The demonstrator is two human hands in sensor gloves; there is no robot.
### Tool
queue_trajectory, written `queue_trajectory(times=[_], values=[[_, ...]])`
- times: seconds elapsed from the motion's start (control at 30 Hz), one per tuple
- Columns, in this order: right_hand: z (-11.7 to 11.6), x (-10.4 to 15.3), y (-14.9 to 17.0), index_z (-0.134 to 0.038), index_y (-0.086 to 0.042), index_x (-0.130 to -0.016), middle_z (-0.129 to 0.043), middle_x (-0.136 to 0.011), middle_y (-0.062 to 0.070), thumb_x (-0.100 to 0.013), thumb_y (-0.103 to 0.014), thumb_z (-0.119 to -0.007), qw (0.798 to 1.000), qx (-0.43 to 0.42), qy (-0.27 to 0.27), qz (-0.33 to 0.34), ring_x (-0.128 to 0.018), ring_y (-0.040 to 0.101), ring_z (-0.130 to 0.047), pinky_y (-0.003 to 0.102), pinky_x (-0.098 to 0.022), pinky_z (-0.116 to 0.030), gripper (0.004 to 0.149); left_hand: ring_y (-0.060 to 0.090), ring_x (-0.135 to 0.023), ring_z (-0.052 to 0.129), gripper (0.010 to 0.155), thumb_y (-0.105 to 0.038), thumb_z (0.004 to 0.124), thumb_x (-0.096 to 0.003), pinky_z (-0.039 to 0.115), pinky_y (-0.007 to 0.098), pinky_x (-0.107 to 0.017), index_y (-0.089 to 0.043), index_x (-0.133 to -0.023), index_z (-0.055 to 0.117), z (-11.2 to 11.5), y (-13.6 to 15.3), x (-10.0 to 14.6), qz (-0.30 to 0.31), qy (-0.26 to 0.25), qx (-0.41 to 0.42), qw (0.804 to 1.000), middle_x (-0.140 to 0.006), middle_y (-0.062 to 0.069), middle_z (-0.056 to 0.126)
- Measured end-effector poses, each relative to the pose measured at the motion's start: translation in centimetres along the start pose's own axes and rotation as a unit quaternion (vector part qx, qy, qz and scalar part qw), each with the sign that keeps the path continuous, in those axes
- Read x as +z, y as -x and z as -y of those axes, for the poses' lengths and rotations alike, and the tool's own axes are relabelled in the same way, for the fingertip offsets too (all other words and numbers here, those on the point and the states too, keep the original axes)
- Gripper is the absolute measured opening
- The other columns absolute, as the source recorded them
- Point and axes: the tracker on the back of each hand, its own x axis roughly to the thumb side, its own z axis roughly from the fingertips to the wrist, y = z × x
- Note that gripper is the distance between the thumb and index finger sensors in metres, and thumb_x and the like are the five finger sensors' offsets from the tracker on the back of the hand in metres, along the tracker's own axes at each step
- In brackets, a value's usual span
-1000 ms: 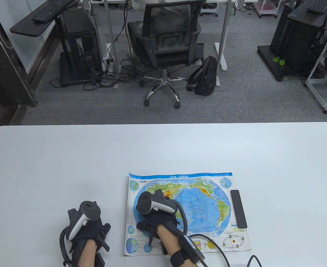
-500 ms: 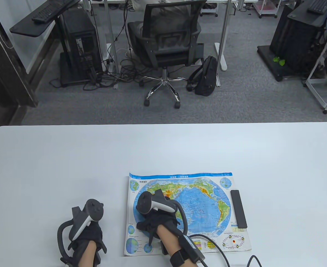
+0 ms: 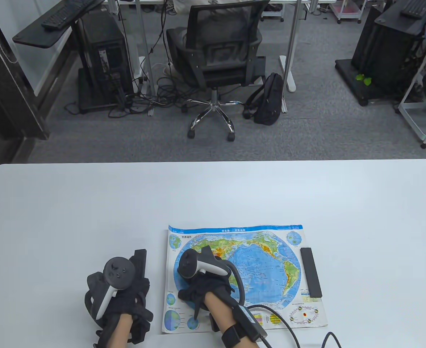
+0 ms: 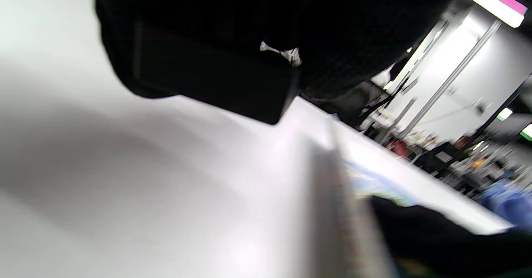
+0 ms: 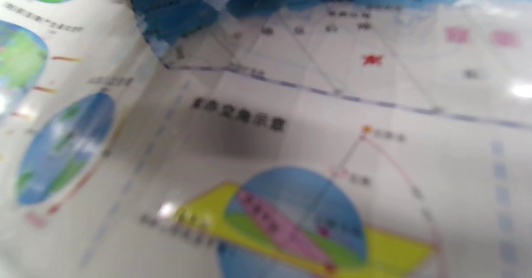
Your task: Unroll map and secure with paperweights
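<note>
The map (image 3: 267, 261) lies unrolled and flat on the white table (image 3: 213, 195). A black bar paperweight (image 3: 310, 272) lies along its right edge. My right hand (image 3: 202, 286) rests on the left part of the map and presses it down; the right wrist view shows only the map's print (image 5: 291, 145) close up. My left hand (image 3: 122, 290) is just left of the map and grips a second black bar paperweight (image 3: 139, 261), which sticks out past the fingers. In the left wrist view this paperweight (image 4: 208, 78) hangs in the gloved fingers above the table, with the map's edge (image 4: 365, 182) beyond.
A cable (image 3: 289, 326) runs from my right wrist across the map's near right corner and off the table's front edge. An office chair (image 3: 216, 54) and a backpack (image 3: 269, 98) stand on the floor beyond the table.
My left hand has moved right and forward toward the map's left edge, and the black bar now shows past its fingers. My right hand and the map have not moved.
</note>
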Motion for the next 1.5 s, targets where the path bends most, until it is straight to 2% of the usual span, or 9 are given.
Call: queue_trajectory(times=[0.17,0.33,0.5,0.87,1.13,1.23,1.33,1.4,1.5], values=[[-0.1,0.0,0.1,-0.020,-0.030,-0.102,0.006,-0.100,0.029,-0.057,-0.046,-0.063,1.000,-0.006,0.008,0.002,-0.076,0.068,-0.003,0.082,-0.045,-0.023,0.065,0.034,-0.068,0.088,0.067,-0.032,0.086,-0.0452,0.088,0.040,-0.037,-0.016,-0.104,0.059,1.6,-1.8,0.1,0.035,0.035,0.064,0.997,-0.099,0.023,0.071],[-0.1,0.0,0.1,-0.020,-0.030,-0.102,0.006,-0.100,0.028,-0.057,-0.046,-0.063,1.000,-0.006,0.008,0.002,-0.076,0.068,-0.002,0.082,-0.045,-0.023,0.065,0.034,-0.068,0.088,0.066,-0.033,0.085,-0.0453,0.089,0.040,-0.037,-0.016,-0.104,0.059,3.6,-3.1,-0.3,0.028,0.034,-0.038,0.998,-0.099,0.023,0.072],[-0.1,0.0,0.0,-0.020,-0.030,-0.102,0.006,-0.100,0.028,-0.057,-0.046,-0.063,1.000,-0.006,0.006,0.003,-0.076,0.068,-0.002,0.082,-0.044,-0.023,0.065,0.034,-0.069,0.088,0.066,-0.033,0.085,-0.0454,0.089,0.039,-0.037,-0.016,-0.104,0.060,5.0,-3.6,-0.8,0.009,0.025,-0.163,0.986,-0.099,0.023,0.072],[0.0,0.0,0.1,-0.016,-0.026,-0.102,0.007,-0.099,0.028,-0.057,-0.046,-0.065,1.000,-0.007,-0.003,0.011,-0.075,0.068,-0.002,0.082,-0.045,-0.022,0.069,0.030,-0.066,0.083,0.063,-0.034,0.084,-0.0464,0.089,0.036,-0.035,-0.017,-0.103,0.062,6.5,-4.1,-1.6,-0.002,0.049,-0.211,0.976,-0.099,0.022,0.071],[0.3,1.2,1.6,-0.015,-0.019,-0.103,-0.001,-0.103,0.026,-0.057,-0.043,-0.066,0.998,-0.028,0.035,0.043,-0.082,0.063,-0.008,0.078,-0.052,-0.024,0.072,0.029,-0.067,0.082,0.059,-0.041,0.076,-0.0496,0.087,0.035,-0.038,-0.018,-0.102,0.062,6.5,-4.2,-1.8,0.006,0.065,-0.237,0.969,-0.100,0.020,0.069],[0.8,2.4,2.9,-0.016,-0.018,-0.103,-0.004,-0.104,0.028,-0.056,-0.043,-0.066,0.995,-0.047,0.062,0.059,-0.084,0.064,-0.012,0.078,-0.054,-0.028,0.073,0.029,-0.070,0.080,0.064,-0.046,0.074,-0.0499,0.086,0.036,-0.041,-0.018,-0.104,0.058,6.1,-4.1,-2.0,0.011,0.096,-0.229,0.969,-0.102,0.020,0.065],[1.9,4.4,4.5,-0.016,-0.017,-0.103,-0.004,-0.104,0.028,-0.056,-0.043,-0.067,0.991,-0.072,0.091,0.068,-0.084,0.064,-0.011,0.078,-0.053,-0.028,0.074,0.033,-0.079,0.081,0.065,-0.046,0.074,-0.0501,0.083,0.044,-0.048,-0.019,-0.106,0.055,4.8,-4.2,-2.1,-0.016,0.111,-0.203,0.973,-0.105,0.022,0.062],[3.0,6.0,5.4,-0.016,-0.017,-0.103,-0.004,-0.104,0.029,-0.056,-0.044,-0.067,0.988,-0.080,0.113,0.074,-0.085,0.064,-0.012,0.078,-0.053,-0.028,0.075,0.033,-0.079,0.081,0.068,-0.047,0.074,-0.0502,0.080,0.046,-0.052,-0.019,-0.107,0.050,3.8,-4.9,-2.0,-0.017,0.097,-0.197,0.975,-0.104,0.021,0.063],[4.5,8.7,6.6,-0.015,-0.017,-0.103,-0.005,-0.104,0.030,-0.056,-0.045,-0.068,0.981,-0.092,0.149,0.082,-0.085,0.065,-0.014,0.079,-0.053,-0.029,0.077,0.038,-0.089,0.072,0.071,-0.048,0.074,-0.0502,0.071,0.054,-0.060,-0.021,-0.109,0.044,2.3,-6.5,-1.7,0.003,0.077,-0.183,0.980,-0.110,0.021,0.052]])
